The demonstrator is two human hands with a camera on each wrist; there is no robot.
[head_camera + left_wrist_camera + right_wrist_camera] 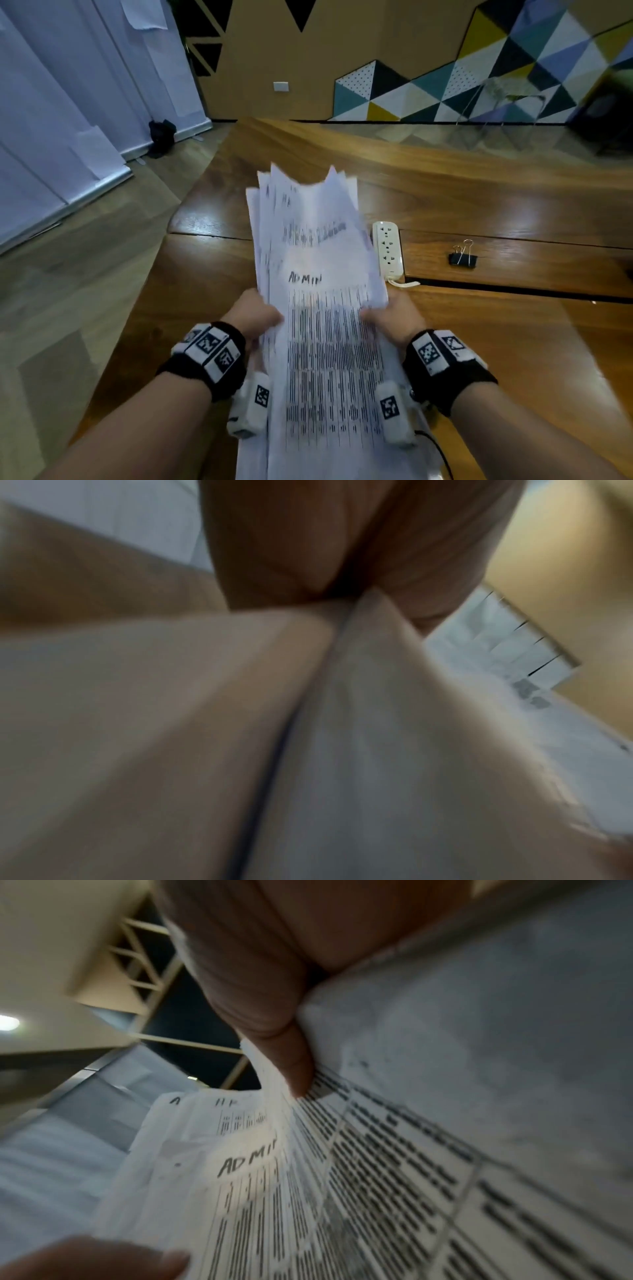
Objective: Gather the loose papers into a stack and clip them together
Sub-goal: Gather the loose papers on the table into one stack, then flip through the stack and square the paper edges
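I held the sheaf of printed papers lifted above the wooden counter, one hand on each long side. My left hand gripped the left edge and my right hand gripped the right edge, thumb pressed on the top sheet, which was marked "ADMIN". The far ends of the sheets fanned out unevenly and looked blurred.

My judgement was that the sheaf could splay further or shed a sheet, because the far corners were loose and out of line. The counter's left edge lay close below my left hand, with the floor beyond it, so a dropped sheet could slide off that side.

A white power strip lay just right of the papers and could snag a corner. The black binder clip sat further right, apart from everything. Open wood lay ahead of the papers and to the right, room enough, I thought, for squaring them up.
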